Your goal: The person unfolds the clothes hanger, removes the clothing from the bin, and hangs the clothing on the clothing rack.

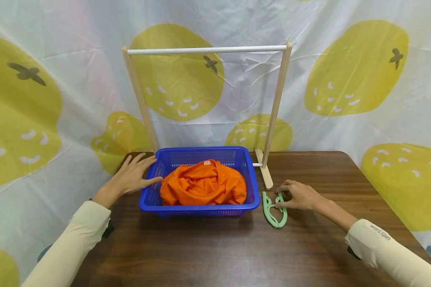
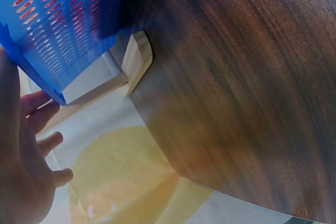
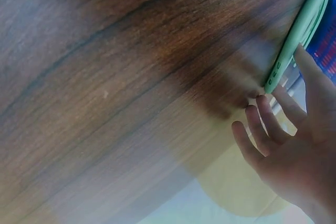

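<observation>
A: What's the left hand doing?
B: Its fingers are spread well apart at the left side of the blue plastic basket, with the thumb reaching over the rim. I can't tell how firmly it touches.

A: And the right hand?
B: It's just right of the basket, at the green folding hanger. Thumb and fingers are loosely bent and apart, the thumb across the hanger's right arm, the index finger by that arm's end. It doesn't look clamped on it.

A: Where exactly does the hanger lie?
B: On the brown wood-grain surface, just off the basket's front right corner, its arms folded toward each other.

A: What's in the basket?
B: A bunched orange garment.

A: Anything close by that could get in the way?
B: The basket's right wall is just beside the hanger, and the wooden foot of the hanging rack sits right of the basket, near the hanger's far end. The rack's white rod spans high behind the basket, in front of a fruit-print curtain.
</observation>
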Tool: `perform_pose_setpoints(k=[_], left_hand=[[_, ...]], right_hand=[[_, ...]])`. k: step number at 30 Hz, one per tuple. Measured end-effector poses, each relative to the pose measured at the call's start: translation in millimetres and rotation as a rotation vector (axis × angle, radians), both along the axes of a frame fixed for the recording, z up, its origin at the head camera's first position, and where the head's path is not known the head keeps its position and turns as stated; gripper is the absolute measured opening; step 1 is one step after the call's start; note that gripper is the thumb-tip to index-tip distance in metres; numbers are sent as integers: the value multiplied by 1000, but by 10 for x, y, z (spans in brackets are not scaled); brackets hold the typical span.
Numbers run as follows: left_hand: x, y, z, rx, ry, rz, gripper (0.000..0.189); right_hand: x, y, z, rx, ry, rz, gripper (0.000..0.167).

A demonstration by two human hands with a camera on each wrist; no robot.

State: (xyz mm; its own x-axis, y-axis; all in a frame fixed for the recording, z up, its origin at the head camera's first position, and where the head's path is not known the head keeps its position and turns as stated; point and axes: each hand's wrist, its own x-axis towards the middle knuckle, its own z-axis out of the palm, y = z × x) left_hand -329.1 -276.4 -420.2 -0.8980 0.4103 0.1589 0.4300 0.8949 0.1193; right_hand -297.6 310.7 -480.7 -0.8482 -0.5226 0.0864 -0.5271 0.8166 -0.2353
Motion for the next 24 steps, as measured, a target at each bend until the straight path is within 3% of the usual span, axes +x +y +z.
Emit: perform_pose_setpoints(k=[10, 14, 24], left_hand=[[-2, -1, 3, -19, -17, 7, 91], [-5, 4, 7, -26, -17, 9, 92], [16, 8, 10, -19, -4, 8, 90]], right_hand=[[-9, 0, -2, -58, -10, 24, 29], [-20, -1, 9, -59, -13, 25, 34], [-13, 7, 24, -10, -35, -75, 60]])
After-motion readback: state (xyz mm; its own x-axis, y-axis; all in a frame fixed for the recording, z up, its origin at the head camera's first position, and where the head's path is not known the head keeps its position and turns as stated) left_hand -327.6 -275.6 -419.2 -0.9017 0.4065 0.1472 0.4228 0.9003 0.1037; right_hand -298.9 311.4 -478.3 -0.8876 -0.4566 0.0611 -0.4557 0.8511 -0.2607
